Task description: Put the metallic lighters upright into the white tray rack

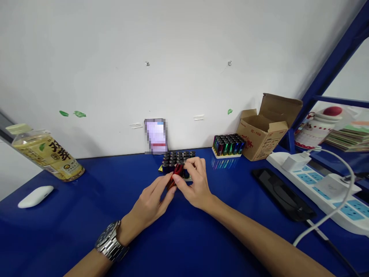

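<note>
A red lighter (pixel 174 175) is pinched between both hands above the blue table (pixel 86 215). My left hand (pixel 152 201), with a metal watch on its wrist, grips the lighter's lower end. My right hand (pixel 195 184) closes its fingers round the upper end. Just behind the hands stands a tray of dark-topped lighters (pixel 177 158), partly hidden by my right hand. A second tray of coloured lighters (pixel 228 146) sits further back right.
An open cardboard box (pixel 266 129) stands at the back right. A black phone (pixel 283 194) and a white power strip (pixel 319 184) with cable lie at right. A tea bottle (pixel 46 156) and a white mouse (pixel 35 196) rest at left. White wall behind.
</note>
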Demonstrator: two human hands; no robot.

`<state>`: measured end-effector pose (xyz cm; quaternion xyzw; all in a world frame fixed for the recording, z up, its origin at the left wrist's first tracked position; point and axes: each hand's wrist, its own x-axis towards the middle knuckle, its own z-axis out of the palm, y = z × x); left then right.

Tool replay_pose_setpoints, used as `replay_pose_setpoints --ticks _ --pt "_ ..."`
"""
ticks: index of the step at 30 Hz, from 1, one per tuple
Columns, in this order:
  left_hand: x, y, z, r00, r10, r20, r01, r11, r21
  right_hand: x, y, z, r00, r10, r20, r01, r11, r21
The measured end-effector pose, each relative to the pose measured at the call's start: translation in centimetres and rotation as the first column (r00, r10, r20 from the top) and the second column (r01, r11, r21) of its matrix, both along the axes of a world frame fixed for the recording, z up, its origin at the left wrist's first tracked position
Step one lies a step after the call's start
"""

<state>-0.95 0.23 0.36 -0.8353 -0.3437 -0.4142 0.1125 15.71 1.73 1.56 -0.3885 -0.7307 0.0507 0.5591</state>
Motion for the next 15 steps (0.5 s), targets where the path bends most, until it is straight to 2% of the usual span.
replay_pose_setpoints --ticks 3,7,9,11,15 --pt "-0.3 0.3 0.3 0.999 -0.034 -0.021 0.033 0.999 -0.027 0.2 0.5 -0.1 0.984 -0.046 -0.175 0.039 0.998 -0.043" --pt "-1.4 1.6 0.2 0.991 0.131 0.028 -0.126 0.982 -0.138 1.6 2.2 -0.9 0.893 0.001 -0.451 -0.083 0.983 -0.162" --pt "-2.0 2.3 -0.4 0.975 0.220 -0.022 -0.219 0.947 -0.237 2.5 3.2 -1.3 0.829 0.007 -0.560 -0.171 0.956 -0.241" --pt "-2.4 2.9 -1.1 0.960 0.250 -0.126 -0.277 0.911 -0.306 3.2 4.2 -1.8 0.808 0.002 -0.589 -0.244 0.911 -0.333" --pt "-2.7 3.4 -2.1 0.933 0.233 -0.274 -0.316 0.894 -0.317 3.8 5.4 -2.4 0.732 -0.020 -0.681 -0.372 0.826 -0.424"
